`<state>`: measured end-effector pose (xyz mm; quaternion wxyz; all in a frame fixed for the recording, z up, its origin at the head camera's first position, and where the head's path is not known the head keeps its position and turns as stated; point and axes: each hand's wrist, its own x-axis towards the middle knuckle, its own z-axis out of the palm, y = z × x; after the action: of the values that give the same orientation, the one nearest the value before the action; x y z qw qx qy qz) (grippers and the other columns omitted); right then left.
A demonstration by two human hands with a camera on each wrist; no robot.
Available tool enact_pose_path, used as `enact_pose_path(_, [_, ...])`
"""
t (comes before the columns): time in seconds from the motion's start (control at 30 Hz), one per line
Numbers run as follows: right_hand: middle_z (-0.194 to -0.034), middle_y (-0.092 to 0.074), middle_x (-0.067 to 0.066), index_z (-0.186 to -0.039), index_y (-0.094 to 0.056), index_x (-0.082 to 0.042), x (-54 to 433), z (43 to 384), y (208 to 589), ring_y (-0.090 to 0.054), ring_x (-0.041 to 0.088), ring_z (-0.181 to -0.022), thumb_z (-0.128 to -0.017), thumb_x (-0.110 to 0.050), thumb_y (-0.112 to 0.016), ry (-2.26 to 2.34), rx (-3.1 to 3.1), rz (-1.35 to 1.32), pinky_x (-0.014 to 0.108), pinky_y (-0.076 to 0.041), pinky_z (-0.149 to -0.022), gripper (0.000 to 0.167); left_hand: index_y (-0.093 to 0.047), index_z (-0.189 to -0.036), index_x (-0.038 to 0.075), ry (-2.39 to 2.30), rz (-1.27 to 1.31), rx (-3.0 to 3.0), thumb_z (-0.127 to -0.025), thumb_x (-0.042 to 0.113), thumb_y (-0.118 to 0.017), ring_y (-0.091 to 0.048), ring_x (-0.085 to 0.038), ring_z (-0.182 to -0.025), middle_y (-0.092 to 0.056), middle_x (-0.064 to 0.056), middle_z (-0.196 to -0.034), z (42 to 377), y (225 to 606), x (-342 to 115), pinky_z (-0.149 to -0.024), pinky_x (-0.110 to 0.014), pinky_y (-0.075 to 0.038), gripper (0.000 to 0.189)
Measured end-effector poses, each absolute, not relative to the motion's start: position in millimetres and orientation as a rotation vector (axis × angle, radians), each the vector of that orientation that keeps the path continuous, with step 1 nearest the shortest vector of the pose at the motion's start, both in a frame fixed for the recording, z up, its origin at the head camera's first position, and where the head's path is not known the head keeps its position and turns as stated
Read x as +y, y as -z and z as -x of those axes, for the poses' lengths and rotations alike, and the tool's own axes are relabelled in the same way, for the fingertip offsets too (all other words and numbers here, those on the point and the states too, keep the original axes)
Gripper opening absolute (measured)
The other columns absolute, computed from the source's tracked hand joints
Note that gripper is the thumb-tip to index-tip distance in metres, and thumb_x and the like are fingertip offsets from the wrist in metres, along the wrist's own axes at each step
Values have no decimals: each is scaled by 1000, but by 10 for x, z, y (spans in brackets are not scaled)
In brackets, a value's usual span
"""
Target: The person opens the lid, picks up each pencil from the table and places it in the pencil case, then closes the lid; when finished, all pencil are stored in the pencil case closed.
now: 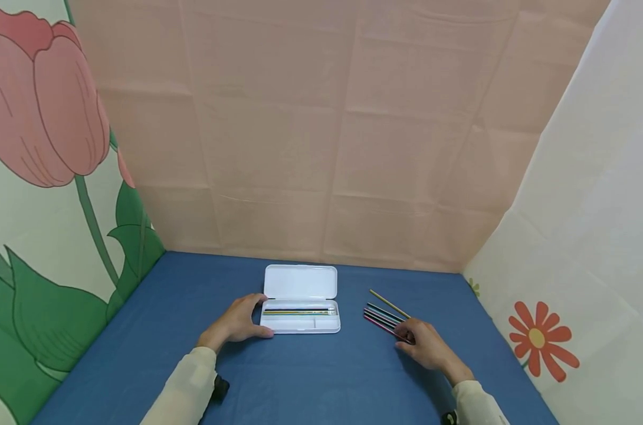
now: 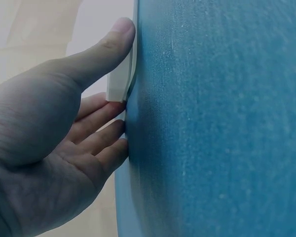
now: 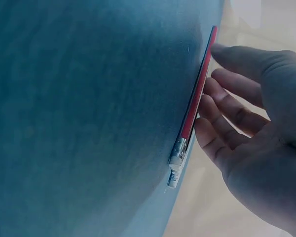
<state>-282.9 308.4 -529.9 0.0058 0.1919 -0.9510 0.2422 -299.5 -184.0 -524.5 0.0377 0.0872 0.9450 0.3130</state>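
Note:
A white pencil case (image 1: 300,324) lies with its lid open, with several pencils (image 1: 295,311) along its upper compartment. My left hand (image 1: 243,320) holds the case's left end, thumb at the front edge and fingers round the back corner. In the left wrist view, the left hand (image 2: 64,118) has its thumb along the case's wall (image 2: 119,81). Several loose pencils (image 1: 381,316) lie on the cloth to the right. My right hand (image 1: 422,343) is over their near ends. In the right wrist view, the thumb and loosely bent fingers of the right hand (image 3: 251,103) touch beside a red pencil (image 3: 197,94) with an eraser end.
A blue cloth (image 1: 321,378) covers the table. A yellow pencil (image 1: 387,303) lies a little apart behind the other loose ones. A beige sheet (image 1: 311,130) hangs at the back, with flower-printed sheets (image 1: 592,248) at both sides.

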Motion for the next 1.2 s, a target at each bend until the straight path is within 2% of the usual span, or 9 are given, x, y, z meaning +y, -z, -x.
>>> enact_pose_path(0.13, [-97, -70, -7, -113, -83, -14, 3079, 2833, 5297, -55, 1, -81, -98, -12, -88, -751, -2994, -596, 24, -49, -69, 16, -54, -162, 2, -956, -259, 2898, -83, 37, -103, -50, -52, -158, -52, -28, -171, 2995, 5244, -1838, -130, -73, -42, 99])
enact_pose_path(0.3, [-89, -68, -8, -111, -83, -13, 3089, 2827, 5304, -55, 0, -76, -99, -7, -86, -782, -3018, -594, 23, -48, -67, 14, -54, -162, 2, -962, -254, 2895, -83, 37, -103, -49, -52, -159, -52, -28, -171, 2991, 5238, -1836, -130, -73, -42, 99])
enact_pose_path(1.2, [-91, -70, -8, -111, -82, -12, 3083, 2787, 5274, -56, -1, -78, -101, -1, -80, -798, -3019, -622, 22, -50, -69, 16, -55, -162, 2, -968, -248, 2891, -83, 37, -104, -49, -53, -159, -52, -29, -171, 3008, 5239, -1832, -130, -74, -42, 99])
